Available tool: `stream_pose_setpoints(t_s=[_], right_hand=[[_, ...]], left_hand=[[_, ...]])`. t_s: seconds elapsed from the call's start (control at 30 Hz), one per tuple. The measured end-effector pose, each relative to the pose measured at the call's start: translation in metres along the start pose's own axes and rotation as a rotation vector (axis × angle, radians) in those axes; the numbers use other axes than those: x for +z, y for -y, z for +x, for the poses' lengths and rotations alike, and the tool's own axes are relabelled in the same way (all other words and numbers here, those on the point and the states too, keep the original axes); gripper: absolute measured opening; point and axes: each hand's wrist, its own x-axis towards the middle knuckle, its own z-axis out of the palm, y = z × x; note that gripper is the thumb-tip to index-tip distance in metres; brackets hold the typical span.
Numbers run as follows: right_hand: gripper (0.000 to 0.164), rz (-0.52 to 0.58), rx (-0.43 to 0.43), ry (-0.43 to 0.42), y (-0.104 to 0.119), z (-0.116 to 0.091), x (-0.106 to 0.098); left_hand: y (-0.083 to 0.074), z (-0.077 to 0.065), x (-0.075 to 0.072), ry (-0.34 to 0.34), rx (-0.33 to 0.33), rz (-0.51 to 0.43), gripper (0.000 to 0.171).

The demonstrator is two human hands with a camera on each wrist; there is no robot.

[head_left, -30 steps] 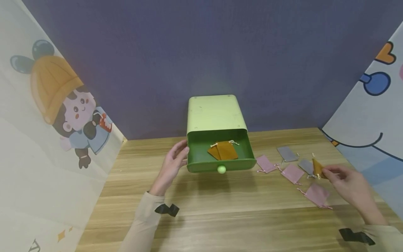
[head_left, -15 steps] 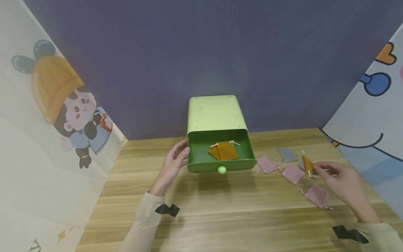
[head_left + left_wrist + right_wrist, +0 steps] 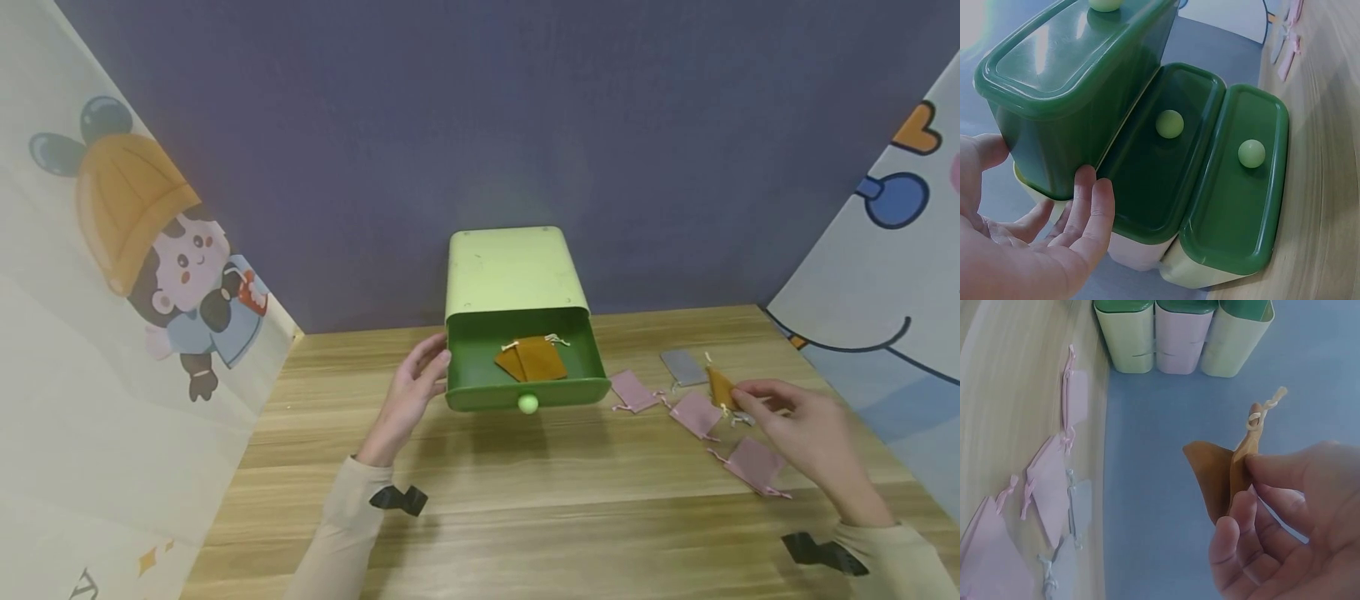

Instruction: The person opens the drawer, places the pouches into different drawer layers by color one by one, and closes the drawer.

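My right hand (image 3: pixel 802 425) pinches a mustard-brown drawstring pouch (image 3: pixel 722 389) between thumb and fingers, above the right side of the table. In the right wrist view this pouch (image 3: pixel 1213 478) is folded, its pale cord sticking up. A light green cabinet (image 3: pixel 513 267) stands at the back with its dark green top drawer (image 3: pixel 476 354) pulled out. Inside that drawer lie two overlapping brown pouches (image 3: pixel 543 358). My left hand (image 3: pixel 408 387) rests at the drawer's left side; in the left wrist view its fingers (image 3: pixel 1094 215) lie loosely against the drawer wall.
Three pink pouches (image 3: pixel 695 414) and two grey pouches (image 3: pixel 684 367) lie on the wooden table (image 3: pixel 525 517) right of the cabinet; one grey pouch is partly covered by my right hand's pouch. Two lower drawers (image 3: pixel 1154 162) with round knobs are closed. A blue-purple wall (image 3: pixel 360 167) stands behind.
My right hand has moved left with the brown pouch, past the nearer grey pouch. The left hand and the drawer have stayed in place.
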Motion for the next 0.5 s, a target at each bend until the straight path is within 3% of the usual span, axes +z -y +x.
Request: stream_pose_setpoints(t_s=[0.5], right_hand=[[0.022,0.017,-0.046,-0.018,0.018,0.003,0.007]], left_hand=[[0.000,0.000,0.000,0.006,0.001,0.009,0.058]])
